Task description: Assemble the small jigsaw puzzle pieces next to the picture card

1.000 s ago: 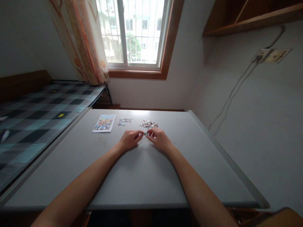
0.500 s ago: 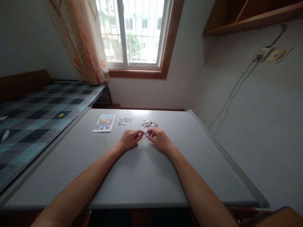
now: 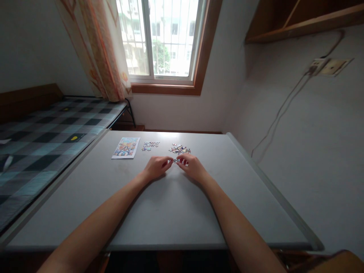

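My left hand (image 3: 158,167) and my right hand (image 3: 191,166) meet over the middle of the white table, fingertips nearly together. Between them are small jigsaw puzzle pieces (image 3: 175,160), pinched by thumb and fingers from both sides; how many pieces there are I cannot tell. Just beyond my right hand lies a heap of loose puzzle pieces (image 3: 179,148). To its left a partly joined group of pieces (image 3: 150,145) lies flat. Farther left is a printed picture sheet (image 3: 126,148) with a colourful cartoon scene.
The white table (image 3: 167,212) has a raised edge along its right side, near the wall. A bed with a checked cover (image 3: 71,125) stands along the left. Behind the table are a window (image 3: 170,41) and a curtain (image 3: 102,45). A cable (image 3: 273,123) hangs down the right wall.
Almost nothing differs. Both hands keep their pinch at the same spot, with only a slight shift of the fingertips and the view.
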Demonstrator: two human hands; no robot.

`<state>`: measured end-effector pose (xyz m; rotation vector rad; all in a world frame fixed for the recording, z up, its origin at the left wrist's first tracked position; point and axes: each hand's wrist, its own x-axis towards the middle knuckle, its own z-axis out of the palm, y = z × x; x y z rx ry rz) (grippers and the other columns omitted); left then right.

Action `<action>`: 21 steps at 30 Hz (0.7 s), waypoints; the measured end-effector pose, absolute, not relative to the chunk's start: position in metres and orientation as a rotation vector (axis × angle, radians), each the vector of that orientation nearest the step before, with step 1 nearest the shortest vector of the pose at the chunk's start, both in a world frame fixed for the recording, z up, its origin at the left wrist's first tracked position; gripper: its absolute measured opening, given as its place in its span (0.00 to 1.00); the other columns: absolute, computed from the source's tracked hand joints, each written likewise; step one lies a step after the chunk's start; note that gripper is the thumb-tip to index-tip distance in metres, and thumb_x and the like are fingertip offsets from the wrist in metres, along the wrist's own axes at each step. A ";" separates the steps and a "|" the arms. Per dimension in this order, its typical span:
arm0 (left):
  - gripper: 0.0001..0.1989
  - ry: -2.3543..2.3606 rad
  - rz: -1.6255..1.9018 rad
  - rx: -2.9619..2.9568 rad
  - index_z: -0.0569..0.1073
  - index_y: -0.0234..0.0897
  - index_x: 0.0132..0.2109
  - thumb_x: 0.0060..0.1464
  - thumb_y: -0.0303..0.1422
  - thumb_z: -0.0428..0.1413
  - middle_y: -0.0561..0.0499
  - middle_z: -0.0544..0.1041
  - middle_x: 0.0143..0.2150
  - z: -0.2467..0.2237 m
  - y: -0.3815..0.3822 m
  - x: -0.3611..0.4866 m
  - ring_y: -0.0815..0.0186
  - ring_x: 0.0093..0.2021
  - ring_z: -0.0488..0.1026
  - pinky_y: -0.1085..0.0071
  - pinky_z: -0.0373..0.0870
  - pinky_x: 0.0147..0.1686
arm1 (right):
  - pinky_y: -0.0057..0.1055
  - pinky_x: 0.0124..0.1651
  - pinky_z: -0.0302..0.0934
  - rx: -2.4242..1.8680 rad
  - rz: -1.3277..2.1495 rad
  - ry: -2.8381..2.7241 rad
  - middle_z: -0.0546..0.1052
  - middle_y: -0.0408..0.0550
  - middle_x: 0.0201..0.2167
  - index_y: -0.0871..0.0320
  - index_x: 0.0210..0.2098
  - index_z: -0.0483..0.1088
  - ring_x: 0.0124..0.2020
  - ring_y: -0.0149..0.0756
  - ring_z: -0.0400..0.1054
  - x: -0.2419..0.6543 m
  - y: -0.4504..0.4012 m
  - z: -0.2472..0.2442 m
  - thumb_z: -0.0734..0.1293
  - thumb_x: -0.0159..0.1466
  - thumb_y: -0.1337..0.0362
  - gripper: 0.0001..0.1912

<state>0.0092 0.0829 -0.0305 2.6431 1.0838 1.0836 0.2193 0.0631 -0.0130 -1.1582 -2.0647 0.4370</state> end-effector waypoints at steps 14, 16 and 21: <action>0.13 1.054 1.090 2.688 0.77 0.37 0.39 0.60 0.40 0.53 0.57 0.71 0.19 -0.029 0.082 0.011 0.75 0.18 0.63 0.77 0.58 0.24 | 0.28 0.37 0.62 -1.132 0.442 -2.059 0.74 0.45 0.31 0.57 0.40 0.74 0.29 0.30 0.66 0.220 0.066 -0.017 0.65 0.62 0.71 0.09; 0.13 1.057 1.073 2.677 0.77 0.37 0.42 0.60 0.41 0.53 0.58 0.71 0.19 -0.029 0.082 0.011 0.75 0.18 0.63 0.78 0.59 0.24 | 0.28 0.37 0.62 -1.127 0.440 -2.061 0.73 0.44 0.31 0.56 0.40 0.74 0.29 0.30 0.65 0.220 0.065 -0.016 0.64 0.62 0.71 0.09; 0.13 1.014 1.045 2.673 0.77 0.39 0.45 0.59 0.40 0.54 0.58 0.71 0.20 -0.030 0.082 0.012 0.76 0.18 0.63 0.78 0.59 0.25 | 0.28 0.36 0.62 -1.112 0.452 -2.074 0.73 0.44 0.32 0.57 0.40 0.74 0.29 0.29 0.65 0.220 0.064 -0.013 0.64 0.62 0.72 0.10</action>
